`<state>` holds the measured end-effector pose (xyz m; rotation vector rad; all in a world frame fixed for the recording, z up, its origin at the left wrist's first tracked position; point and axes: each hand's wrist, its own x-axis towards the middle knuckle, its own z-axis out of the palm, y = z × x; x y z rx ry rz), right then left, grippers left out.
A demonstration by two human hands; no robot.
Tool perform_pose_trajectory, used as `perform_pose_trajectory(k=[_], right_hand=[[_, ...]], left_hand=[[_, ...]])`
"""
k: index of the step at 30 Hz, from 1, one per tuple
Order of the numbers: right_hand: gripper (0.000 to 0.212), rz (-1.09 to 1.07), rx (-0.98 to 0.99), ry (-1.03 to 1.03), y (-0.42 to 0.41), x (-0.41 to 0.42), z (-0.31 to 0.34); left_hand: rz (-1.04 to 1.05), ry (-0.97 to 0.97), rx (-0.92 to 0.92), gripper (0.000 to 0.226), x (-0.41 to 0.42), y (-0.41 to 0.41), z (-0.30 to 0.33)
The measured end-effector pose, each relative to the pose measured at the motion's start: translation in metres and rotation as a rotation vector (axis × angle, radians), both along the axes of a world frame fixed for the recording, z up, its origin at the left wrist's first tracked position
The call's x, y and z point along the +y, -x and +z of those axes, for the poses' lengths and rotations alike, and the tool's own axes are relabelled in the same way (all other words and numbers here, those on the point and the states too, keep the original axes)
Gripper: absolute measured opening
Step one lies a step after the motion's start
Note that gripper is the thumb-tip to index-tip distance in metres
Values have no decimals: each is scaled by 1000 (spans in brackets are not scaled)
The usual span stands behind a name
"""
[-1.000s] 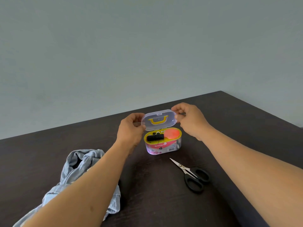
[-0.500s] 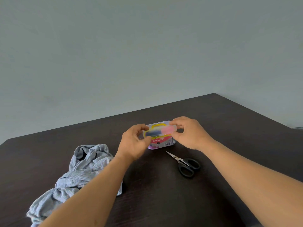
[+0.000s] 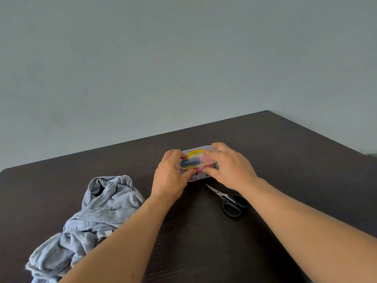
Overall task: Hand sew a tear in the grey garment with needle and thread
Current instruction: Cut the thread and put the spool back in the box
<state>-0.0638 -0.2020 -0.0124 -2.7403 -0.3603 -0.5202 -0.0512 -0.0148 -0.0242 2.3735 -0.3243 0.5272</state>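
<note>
Both hands hold the small sewing kit box (image 3: 196,166) on the dark bench (image 3: 285,144). On its left end the left hand (image 3: 171,177) curls its fingers over the top and its thumb across the front, gripping the box; on its right end the right hand (image 3: 228,167) pinches it, fingers over the top edge and thumb against the front. Between the hands a clear lid with a yellow handle shows — under it a dark spool and something pink, blurred. Whether the lid sits fully down I cannot tell.

Crumpled in a heap at the near left of the bench lies the grey garment (image 3: 91,217), partly under the left forearm and well apart from the box. Black-handled scissors (image 3: 229,200) lie just beside the right wrist — blades pointing toward the box, not touching it. No needle or loose thread can be made out.
</note>
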Motion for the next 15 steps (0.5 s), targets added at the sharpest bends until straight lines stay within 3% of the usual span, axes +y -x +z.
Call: perform_pose_trajectory(k=[15], right_hand=[[53,-51,-59,45,-3,8,-6]], left_hand=[[2,-82,2,37,-1,1,1]])
